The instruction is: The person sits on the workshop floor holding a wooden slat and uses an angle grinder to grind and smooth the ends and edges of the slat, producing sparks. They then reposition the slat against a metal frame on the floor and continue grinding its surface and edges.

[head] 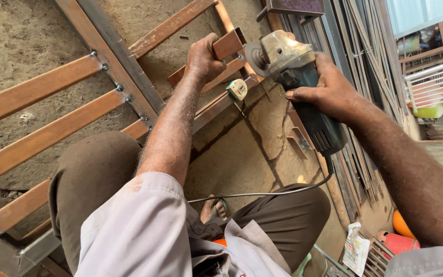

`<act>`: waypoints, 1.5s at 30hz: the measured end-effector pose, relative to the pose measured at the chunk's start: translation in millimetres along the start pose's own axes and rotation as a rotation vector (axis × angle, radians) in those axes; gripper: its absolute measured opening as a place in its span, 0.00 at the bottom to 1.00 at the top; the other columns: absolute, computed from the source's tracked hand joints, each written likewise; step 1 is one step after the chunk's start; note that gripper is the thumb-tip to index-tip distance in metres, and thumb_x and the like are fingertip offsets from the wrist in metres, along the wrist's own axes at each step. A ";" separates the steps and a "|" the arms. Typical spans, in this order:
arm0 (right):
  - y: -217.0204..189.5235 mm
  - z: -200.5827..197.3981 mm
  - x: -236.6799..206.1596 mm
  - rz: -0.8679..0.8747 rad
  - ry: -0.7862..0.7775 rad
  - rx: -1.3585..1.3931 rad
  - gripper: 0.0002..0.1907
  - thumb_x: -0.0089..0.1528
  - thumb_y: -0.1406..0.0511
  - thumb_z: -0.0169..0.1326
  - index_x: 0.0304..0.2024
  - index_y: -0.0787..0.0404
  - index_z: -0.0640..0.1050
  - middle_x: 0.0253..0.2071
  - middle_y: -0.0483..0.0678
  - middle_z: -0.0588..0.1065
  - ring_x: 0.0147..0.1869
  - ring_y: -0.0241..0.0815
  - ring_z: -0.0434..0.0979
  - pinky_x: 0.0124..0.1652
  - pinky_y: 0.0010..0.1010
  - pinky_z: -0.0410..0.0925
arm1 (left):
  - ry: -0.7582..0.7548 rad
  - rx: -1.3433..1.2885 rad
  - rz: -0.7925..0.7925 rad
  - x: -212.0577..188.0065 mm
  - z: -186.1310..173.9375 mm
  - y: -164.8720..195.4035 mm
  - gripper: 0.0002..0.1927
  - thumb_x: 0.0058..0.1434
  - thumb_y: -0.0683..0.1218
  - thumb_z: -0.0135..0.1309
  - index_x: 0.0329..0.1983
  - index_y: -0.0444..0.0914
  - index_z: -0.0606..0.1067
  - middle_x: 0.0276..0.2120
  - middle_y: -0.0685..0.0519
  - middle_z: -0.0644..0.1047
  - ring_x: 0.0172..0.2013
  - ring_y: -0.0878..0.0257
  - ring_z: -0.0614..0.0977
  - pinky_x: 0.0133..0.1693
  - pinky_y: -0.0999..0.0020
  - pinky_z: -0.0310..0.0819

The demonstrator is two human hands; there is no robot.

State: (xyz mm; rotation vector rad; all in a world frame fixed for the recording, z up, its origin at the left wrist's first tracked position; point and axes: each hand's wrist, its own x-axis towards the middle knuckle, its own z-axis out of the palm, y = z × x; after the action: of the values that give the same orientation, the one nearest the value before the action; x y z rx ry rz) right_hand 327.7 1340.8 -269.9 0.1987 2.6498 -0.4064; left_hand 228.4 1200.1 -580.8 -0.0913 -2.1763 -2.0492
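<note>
My left hand (202, 57) grips a short rusty square steel tube (230, 43) that lies on a welded metal frame (109, 69) on the ground. My right hand (329, 91) holds a dark green angle grinder (303, 84) by its body, its disc (255, 57) close to the open end of the tube. The grinder's cord (262, 194) trails back over my knees. A small tape measure (237, 89) rests on the frame just below the tube.
The frame's rusty cross bars (42, 136) spread left over the dirt floor. Long steel bars (357, 51) lie stacked at the right. A short offcut (297, 139) lies on the ground. Orange containers (401, 225) and a bag (356, 247) sit low right. My foot (212, 208) shows below.
</note>
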 end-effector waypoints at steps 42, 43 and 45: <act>-11.6 2.6 -3.7 -0.060 0.017 -0.010 0.49 0.52 0.59 0.66 0.69 0.68 0.55 0.53 0.64 0.71 0.54 0.53 0.80 0.52 0.43 0.78 | 0.028 -0.003 -0.025 0.1 -4.0 6.2 0.14 0.46 0.37 0.60 0.31 0.40 0.68 0.28 0.51 0.79 0.32 0.60 0.81 0.36 0.58 0.74; -12.1 2.0 -4.7 -0.047 0.020 -0.018 0.49 0.52 0.59 0.66 0.68 0.68 0.56 0.53 0.64 0.71 0.53 0.53 0.80 0.52 0.43 0.78 | 0.028 -0.016 -0.033 -0.4 -5.1 7.7 0.14 0.45 0.37 0.60 0.30 0.40 0.68 0.28 0.52 0.79 0.32 0.61 0.81 0.36 0.58 0.75; -12.6 1.8 -4.3 -0.044 0.022 -0.029 0.49 0.52 0.59 0.66 0.68 0.68 0.56 0.53 0.64 0.71 0.54 0.53 0.80 0.52 0.43 0.78 | 0.024 -0.040 -0.043 0.3 -5.8 10.8 0.13 0.45 0.37 0.59 0.30 0.40 0.67 0.28 0.52 0.79 0.32 0.62 0.81 0.36 0.59 0.75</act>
State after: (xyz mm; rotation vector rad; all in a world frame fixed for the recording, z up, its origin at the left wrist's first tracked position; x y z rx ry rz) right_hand 329.6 1328.1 -266.3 0.1363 2.6840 -0.3821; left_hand 230.1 1195.0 -569.7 -0.0242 -2.1422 -2.1056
